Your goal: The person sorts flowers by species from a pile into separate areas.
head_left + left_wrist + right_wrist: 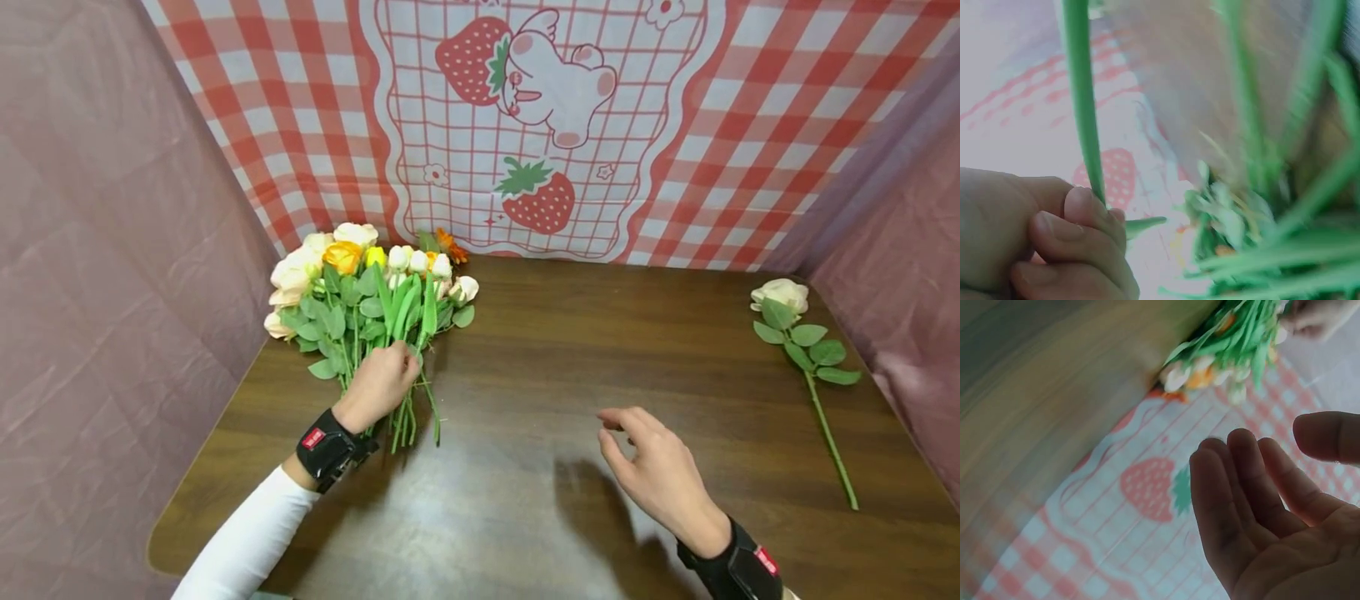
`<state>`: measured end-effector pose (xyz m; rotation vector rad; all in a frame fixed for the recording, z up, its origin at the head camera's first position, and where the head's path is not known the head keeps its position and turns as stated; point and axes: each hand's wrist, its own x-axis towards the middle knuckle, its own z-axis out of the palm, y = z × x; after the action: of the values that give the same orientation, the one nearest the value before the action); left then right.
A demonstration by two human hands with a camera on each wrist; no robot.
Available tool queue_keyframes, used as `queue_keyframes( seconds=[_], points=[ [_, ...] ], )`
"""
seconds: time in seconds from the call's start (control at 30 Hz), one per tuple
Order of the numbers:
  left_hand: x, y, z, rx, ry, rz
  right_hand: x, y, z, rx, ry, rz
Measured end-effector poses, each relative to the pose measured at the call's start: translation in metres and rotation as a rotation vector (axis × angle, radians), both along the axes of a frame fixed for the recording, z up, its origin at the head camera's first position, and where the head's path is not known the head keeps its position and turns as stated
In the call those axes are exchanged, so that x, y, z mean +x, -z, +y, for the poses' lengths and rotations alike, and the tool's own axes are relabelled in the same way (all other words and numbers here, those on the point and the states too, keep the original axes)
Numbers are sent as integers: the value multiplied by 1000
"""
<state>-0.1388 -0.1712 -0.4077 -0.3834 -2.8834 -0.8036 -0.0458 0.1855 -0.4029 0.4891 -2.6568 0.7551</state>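
On the left of the table [517, 350], a bunch of flowers [330, 318], stems toward the near edge; far over on the right, a white rose [782, 295] lying alone. In the left grip [381, 383], fingers curled around a green stem [1083, 106] at the bunch; which bloom on it, impossible to tell. In the right grip [658, 467], nothing: fingers loosely bent, above the table. Probably light, with stems firm but springy and perhaps slightly slick; petals and leaves likely soft, apt to snag on neighbours. Best taken by the stem below the leaves, not by the bloom. By count: one lone rose; in the bunch, at least three white tulips [418, 262], one large yellow-orange rose [342, 257], one yellow tulip [376, 256], one deep-orange flower [450, 245] at the back; pale roses [294, 272] too overlapped for a sure count, stems likewise.
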Motion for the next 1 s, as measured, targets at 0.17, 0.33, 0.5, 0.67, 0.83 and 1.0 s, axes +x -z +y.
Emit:
queue_keyframes(
  seconds=[0.17, 0.33, 0.5, 0.67, 0.83, 1.0],
  points=[
    [7, -12, 16, 207, 62, -56, -1, 3, -24, -53, -119, -4],
    [16, -21, 34, 370, 138, -60, 1, 6, -48, -144, -251, -140],
    [25, -25, 52, 419, 214, -68, 2, 7, -70, -244, -346, -321],
    [31, -29, 70, 451, 307, -82, 3, 7, -81, -374, -381, -386],
    [36, -29, 82, 485, 371, -93, 4, 5, -83, -483, -386, -409],
    [40, -26, 92, 508, 408, -70, 5, 6, -80, -554, -392, -439]
  ],
)
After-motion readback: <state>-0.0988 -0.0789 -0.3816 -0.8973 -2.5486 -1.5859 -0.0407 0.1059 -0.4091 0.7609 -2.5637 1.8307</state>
